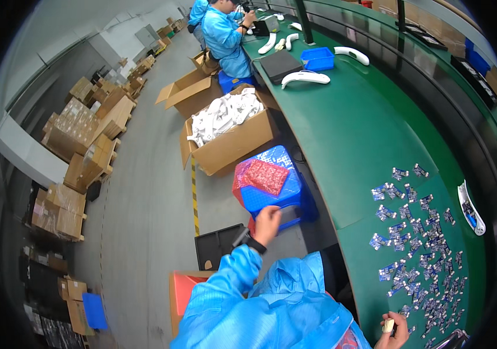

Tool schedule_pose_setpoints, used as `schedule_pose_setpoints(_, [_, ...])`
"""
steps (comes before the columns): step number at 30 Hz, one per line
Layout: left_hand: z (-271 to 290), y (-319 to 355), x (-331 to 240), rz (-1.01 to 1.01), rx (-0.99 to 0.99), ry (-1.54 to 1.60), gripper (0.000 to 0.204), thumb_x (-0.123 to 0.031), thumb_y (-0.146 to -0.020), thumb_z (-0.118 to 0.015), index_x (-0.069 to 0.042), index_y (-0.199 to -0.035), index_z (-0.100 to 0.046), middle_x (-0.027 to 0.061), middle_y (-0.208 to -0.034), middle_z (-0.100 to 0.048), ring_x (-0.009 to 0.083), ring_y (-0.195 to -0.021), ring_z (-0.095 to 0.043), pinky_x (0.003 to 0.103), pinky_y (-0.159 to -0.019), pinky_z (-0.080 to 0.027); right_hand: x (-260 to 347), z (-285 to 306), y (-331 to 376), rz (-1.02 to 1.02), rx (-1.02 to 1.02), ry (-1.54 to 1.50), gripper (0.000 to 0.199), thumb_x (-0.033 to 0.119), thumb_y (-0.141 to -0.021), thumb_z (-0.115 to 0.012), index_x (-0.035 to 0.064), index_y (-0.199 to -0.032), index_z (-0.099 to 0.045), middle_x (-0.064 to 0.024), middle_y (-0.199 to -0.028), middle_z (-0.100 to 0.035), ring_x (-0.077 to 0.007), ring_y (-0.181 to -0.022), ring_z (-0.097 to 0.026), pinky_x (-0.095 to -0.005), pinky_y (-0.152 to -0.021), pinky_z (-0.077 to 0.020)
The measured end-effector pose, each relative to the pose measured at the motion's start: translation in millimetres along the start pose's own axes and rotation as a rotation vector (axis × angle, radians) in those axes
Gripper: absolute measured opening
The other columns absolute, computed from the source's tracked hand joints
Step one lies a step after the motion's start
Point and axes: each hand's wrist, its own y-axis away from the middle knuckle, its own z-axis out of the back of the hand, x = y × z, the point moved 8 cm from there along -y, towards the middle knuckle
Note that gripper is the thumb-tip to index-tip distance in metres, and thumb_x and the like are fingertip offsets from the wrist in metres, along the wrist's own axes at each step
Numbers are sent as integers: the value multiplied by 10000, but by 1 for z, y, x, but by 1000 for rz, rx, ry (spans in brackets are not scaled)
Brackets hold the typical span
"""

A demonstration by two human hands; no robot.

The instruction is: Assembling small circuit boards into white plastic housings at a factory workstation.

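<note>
My left hand point(267, 225), with a dark band at the wrist, reaches to the front edge of a blue plastic stool point(254, 200). Its fingers are drawn together; whether they hold anything is hard to make out. Pink bubble-wrap bags point(266, 176) lie on the stool top, just beyond that hand. At the lower right, my right hand point(398, 333) is curled by the bench edge. A small cream-coloured piece shows at its thumb, possibly a finger cover. Many small blue circuit boards point(428, 262) are spread over the green bench point(341, 145) beside it.
Behind the stool stands a carton point(237, 145) of white plastic parts. A black tray point(216, 247) lies on the floor left of me. White curved housings point(306, 77) and a blue bin point(318, 58) are farther along the bench, where a co-worker point(225, 38) sits.
</note>
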Motion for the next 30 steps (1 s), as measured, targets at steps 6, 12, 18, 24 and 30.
schedule_pose_setpoints(6, [60, -94, 284, 542, -229, 67, 213, -181, -768, -675, 7, -868, -670, 150, -757, -669, 264, -731, -664, 419, -651, -526, 35, -40, 2, 113, 21, 45, 205, -6, -890, -517, -21, -1045, -651, -136, -936, -663, -211, -814, -631, -303, -734, -514])
schedule_pose_setpoints(12, [39, -203, 238, 253, -299, -489, 391, -258, -681, -766, -31, -978, -652, 225, -1004, -644, 379, -953, -601, 457, -868, -466, 68, -100, -9, -49, 92, 96, 160, 55, -914, -561, -13, -1018, -661, -133, -916, -667, -210, -819, -637, -316, -745, -513])
schedule_pose_setpoints(18, [13, -237, 250, 498, 127, -524, 929, -508, -534, -865, 76, -1179, -540, 275, -1229, -557, 384, -1194, -512, 430, -999, -417, 104, -143, -26, -27, 129, 239, 165, 92, -926, -550, -10, -1004, -654, -139, -925, -666, -237, -828, -647, -325, -753, -512])
schedule_pose_setpoints(24, [1, -249, 258, 649, 330, -348, 843, -402, -487, -916, 49, -1125, -598, 259, -1215, -577, 366, -1158, -545, 387, -998, -429, 145, -203, -65, 25, 295, 226, 148, 86, -914, -558, -10, -991, -640, -162, -946, -652, -293, -859, -635, -337, -775, -496])
schedule_pose_setpoints(30, [-8, -244, 211, 372, 162, 229, 439, -143, -553, -898, -12, -859, -612, 73, -795, -648, 151, -692, -593, 314, -625, -491, 121, -276, -110, 189, 440, 55, 119, 9, -831, -625, -14, -946, -647, -117, -844, -669, -250, -760, -653, -304, -683, -519])
